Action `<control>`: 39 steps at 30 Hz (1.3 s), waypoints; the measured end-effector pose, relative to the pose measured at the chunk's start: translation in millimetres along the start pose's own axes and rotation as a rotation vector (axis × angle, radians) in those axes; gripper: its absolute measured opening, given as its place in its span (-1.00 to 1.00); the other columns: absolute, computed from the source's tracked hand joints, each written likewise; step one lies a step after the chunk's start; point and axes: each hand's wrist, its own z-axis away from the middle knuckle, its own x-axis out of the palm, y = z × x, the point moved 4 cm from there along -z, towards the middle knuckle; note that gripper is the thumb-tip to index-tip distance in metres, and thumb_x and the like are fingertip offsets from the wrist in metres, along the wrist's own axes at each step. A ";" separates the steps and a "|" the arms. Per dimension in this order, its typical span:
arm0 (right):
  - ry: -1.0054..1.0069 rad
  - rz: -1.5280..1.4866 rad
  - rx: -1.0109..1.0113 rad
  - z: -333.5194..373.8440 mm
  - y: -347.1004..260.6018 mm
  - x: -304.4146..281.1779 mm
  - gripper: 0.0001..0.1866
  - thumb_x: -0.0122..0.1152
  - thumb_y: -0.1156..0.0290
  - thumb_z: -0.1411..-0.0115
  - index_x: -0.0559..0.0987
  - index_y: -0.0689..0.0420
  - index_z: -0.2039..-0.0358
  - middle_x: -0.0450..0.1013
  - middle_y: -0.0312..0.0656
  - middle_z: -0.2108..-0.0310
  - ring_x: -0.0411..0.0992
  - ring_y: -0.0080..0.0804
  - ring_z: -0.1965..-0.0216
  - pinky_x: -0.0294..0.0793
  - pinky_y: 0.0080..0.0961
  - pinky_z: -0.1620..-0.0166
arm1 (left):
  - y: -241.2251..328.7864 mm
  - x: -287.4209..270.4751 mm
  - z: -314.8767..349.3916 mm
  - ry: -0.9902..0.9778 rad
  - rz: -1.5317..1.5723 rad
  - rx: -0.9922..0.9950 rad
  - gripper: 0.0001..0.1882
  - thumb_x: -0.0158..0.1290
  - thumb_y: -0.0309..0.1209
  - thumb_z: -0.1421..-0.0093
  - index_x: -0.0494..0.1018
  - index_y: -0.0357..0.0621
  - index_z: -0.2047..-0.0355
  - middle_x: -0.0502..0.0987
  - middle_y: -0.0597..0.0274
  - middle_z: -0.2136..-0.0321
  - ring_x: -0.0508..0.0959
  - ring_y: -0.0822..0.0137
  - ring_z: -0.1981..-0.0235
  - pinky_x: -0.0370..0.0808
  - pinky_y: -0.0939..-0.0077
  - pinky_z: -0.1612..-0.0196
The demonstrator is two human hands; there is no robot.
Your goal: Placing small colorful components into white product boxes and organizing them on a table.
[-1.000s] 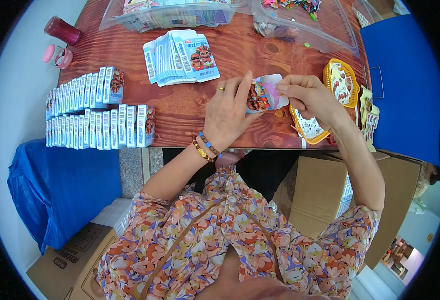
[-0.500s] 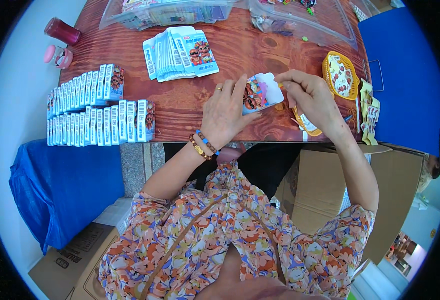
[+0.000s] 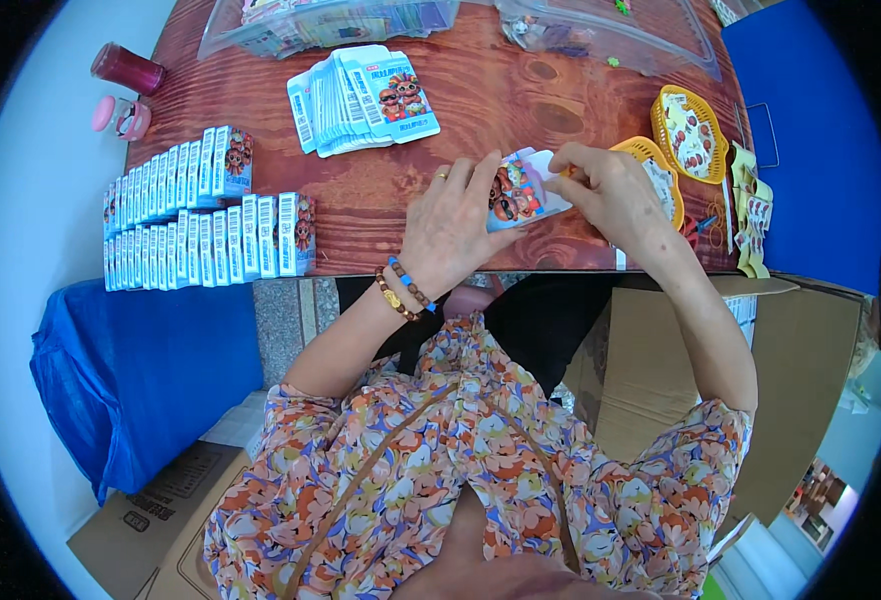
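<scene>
Hands: our left hand (image 3: pixel 452 228) and right hand (image 3: pixel 615 190) clamp one small blue printed carton (image 3: pixel 516 192) above the brown wooden worktop (image 3: pixel 380 200).
Nearby: two rows of upright blue cartons (image 3: pixel 200 215), one fanned pile of flat cartons (image 3: pixel 360 98), two yellow plastic baskets (image 3: pixel 688 135).

The desk (image 3: pixel 480 110) is reddish-brown wood with visible grain and knots, faintly shiny. The small carton (image 3: pixel 520 190) looks like glossy printed card, as do the rowed boxes (image 3: pixel 210 235). Yellow baskets (image 3: pixel 690 135) are perforated plastic; the clear bags (image 3: pixel 330 15) are shiny film.

Bright, sharp ctr, fisheye-bent edges
</scene>
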 end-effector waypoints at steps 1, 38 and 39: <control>-0.020 -0.018 -0.009 0.8 -0.4 1.9 -0.84 0.31 0.42 -0.20 0.59 0.26 0.30 0.44 -0.15 0.64 0.38 -0.48 0.62 0.31 -0.46 0.52 | -0.6 1.5 0.5 -0.026 0.043 -0.007 -0.09 0.39 -0.14 0.08 0.25 -0.20 -0.23 0.42 0.01 0.12 0.50 0.01 0.07 0.57 0.18 0.14; 0.094 0.000 -0.044 22.5 -14.8 -13.3 -0.79 0.16 0.54 -0.22 0.65 0.23 0.15 0.57 -0.02 0.44 0.54 -0.21 0.47 0.48 -0.38 0.35 | -3.5 15.2 -3.0 0.058 0.233 0.004 -0.04 0.41 -0.26 0.07 0.16 -0.17 -0.29 0.38 -0.04 0.02 0.45 -0.07 -0.02 0.51 0.10 0.01; 0.094 0.001 -0.045 23.2 -16.3 -16.1 -0.79 0.16 0.54 -0.22 0.65 0.23 0.15 0.57 -0.02 0.44 0.54 -0.21 0.47 0.48 -0.38 0.35 | -2.4 14.0 -2.2 0.072 0.206 0.010 -0.03 0.41 -0.26 0.07 0.16 -0.17 -0.29 0.38 -0.04 0.01 0.45 -0.06 -0.02 0.53 0.11 0.03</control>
